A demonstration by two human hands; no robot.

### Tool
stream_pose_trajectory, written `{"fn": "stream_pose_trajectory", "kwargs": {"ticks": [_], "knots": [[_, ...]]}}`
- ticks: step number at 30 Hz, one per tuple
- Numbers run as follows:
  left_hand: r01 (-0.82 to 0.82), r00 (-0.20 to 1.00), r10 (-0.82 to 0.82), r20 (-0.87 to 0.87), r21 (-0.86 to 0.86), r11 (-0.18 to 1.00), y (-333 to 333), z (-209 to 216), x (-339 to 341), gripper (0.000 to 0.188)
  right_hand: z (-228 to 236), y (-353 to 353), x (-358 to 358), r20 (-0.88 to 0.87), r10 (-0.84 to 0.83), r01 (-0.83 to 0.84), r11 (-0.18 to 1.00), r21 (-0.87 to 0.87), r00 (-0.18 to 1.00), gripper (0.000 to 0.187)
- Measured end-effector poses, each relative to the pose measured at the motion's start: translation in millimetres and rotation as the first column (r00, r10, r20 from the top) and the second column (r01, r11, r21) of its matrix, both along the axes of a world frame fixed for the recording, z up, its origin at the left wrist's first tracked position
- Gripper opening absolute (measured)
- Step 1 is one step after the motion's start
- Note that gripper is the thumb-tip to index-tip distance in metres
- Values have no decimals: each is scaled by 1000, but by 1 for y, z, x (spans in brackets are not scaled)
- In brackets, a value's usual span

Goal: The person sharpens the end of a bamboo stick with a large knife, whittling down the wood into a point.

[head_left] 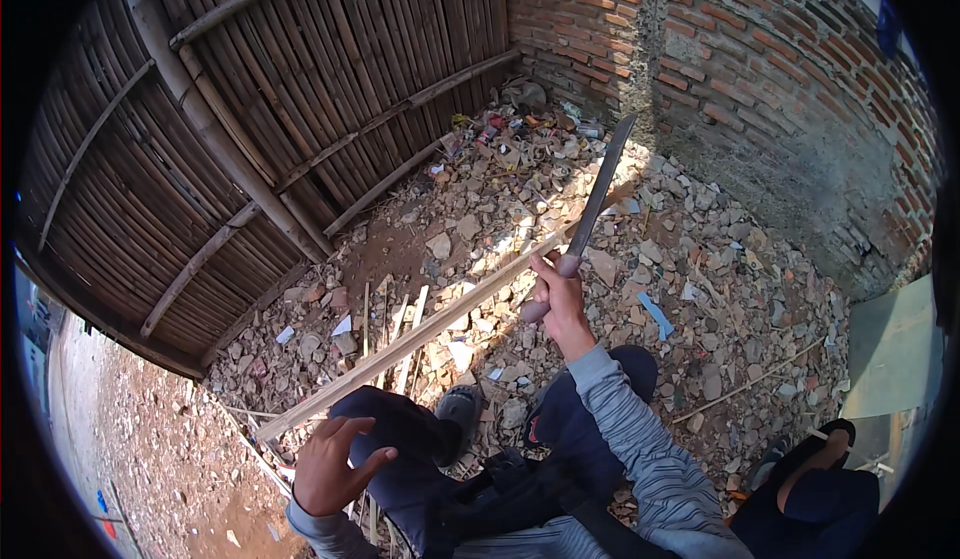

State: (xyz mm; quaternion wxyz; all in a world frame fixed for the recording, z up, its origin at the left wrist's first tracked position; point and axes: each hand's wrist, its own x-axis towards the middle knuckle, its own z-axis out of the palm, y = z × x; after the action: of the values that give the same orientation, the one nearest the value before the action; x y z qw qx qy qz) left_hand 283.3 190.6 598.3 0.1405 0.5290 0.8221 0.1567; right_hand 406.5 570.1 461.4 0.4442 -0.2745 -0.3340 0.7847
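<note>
My right hand is wrapped round the handle of a machete, its long dark blade slanting up and away to the right. The thumb and forefinger of that hand meet a long pale strip of split wood or bamboo; whether they grip it or only touch it is unclear. The strip slopes down to the left, passing over my left knee. Close to its lower end is my left hand, fingers apart and nothing in it.
Rubble and litter cover the ground. Several thin pale strips lie beyond my knees. A bamboo-slat wall rises on the left, a brick wall on the right. Another person's leg is at the lower right, below a pale panel.
</note>
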Motion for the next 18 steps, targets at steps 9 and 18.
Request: {"fn": "stream_pose_trajectory", "kwargs": {"ticks": [9,18], "knots": [[76,908,56,-415,294,953,185,-45,6,82,17,-29,-11,10,35,-35,999,-41,999,38],[-17,771,-30,-636,-69,997,229,-122,-23,20,-67,-10,-21,221,192,-175,980,-95,956,39]]}}
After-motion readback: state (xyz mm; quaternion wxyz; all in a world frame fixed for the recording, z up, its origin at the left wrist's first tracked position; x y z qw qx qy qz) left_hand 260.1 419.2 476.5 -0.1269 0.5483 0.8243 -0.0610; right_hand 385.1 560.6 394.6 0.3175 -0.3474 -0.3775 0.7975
